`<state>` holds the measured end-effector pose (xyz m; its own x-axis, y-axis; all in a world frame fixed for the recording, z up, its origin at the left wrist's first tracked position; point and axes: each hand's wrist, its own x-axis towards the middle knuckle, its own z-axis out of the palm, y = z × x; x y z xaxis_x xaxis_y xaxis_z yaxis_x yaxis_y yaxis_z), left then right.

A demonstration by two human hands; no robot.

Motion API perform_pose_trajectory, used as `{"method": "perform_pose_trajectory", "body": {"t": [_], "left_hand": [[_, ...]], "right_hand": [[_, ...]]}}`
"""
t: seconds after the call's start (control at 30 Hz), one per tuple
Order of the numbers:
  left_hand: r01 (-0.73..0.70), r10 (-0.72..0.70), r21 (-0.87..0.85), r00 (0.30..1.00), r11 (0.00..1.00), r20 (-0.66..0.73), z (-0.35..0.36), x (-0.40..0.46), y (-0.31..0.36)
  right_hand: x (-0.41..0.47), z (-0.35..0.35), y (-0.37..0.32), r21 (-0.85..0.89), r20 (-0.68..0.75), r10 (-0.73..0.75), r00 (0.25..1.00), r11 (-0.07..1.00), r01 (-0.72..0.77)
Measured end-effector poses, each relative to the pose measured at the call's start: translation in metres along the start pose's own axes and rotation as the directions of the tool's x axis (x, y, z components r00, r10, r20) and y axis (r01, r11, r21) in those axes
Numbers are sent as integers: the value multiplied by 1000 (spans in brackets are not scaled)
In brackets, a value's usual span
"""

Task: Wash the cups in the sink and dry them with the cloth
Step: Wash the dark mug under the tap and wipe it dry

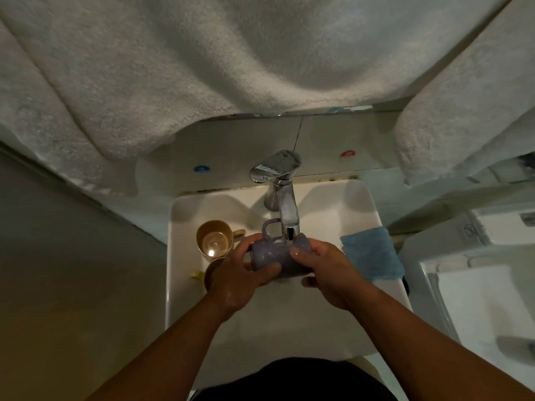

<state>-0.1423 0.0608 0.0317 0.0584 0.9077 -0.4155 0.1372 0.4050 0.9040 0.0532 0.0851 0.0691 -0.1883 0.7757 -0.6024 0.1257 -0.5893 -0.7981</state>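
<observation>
Both hands hold a purple mug point(273, 257) on its side over the sink point(327, 209), right under the tap point(282, 204). The left hand point(241, 274) grips the mug's base end, fingers curled over the top and thumb pressed along the near side. The right hand point(327, 266) grips the mouth end, its fingers wrapped round the rim. The mug's handle points away from the person, up toward the tap's spout, and its wet surface glints. Whether water is running cannot be told. A tan cup point(214, 240) stands upright on the left side of the sink, just beside the left hand, with its handle turned to the right. A second brownish cup point(210, 273) sits nearer, mostly hidden behind the left wrist, with something small and yellow point(197, 274) just left of it. A blue cloth point(372, 254) lies draped over the sink's right rim, near the right hand but apart from it. White towels point(202, 68) hang above, filling the top of the view and covering the wall behind the tap.
</observation>
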Motion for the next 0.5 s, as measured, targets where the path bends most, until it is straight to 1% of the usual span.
{"method": "perform_pose_trajectory", "body": {"t": [0.07,0.2,0.27,0.33,0.37,0.4,0.43,0.5], "left_hand": [[110,-109,-144,994,983,19,4,-2,6],[193,-183,-275,981,942,62,6,-4,16],[202,-182,-252,978,946,100,1,-1,13],[93,-84,-76,989,993,119,-4,2,6],[52,-52,6,991,999,120,-3,2,5],[28,-32,38,993,999,110,-1,3,5],[14,-16,17,995,1000,98,2,3,6],[46,-38,-109,997,993,68,9,3,9]], "right_hand": [[1,0,3,54,-5,-14,1000,998,14],[1,-3,11,64,-5,-18,1000,998,18],[1,-6,15,86,-12,-12,1000,996,13],[2,-7,17,118,-16,-22,1000,993,23],[3,-8,18,124,-21,-34,999,992,36],[5,-9,19,123,-31,-45,999,991,49],[6,-9,19,120,-41,-55,998,991,60],[7,-11,18,102,-39,-74,997,992,78]]}}
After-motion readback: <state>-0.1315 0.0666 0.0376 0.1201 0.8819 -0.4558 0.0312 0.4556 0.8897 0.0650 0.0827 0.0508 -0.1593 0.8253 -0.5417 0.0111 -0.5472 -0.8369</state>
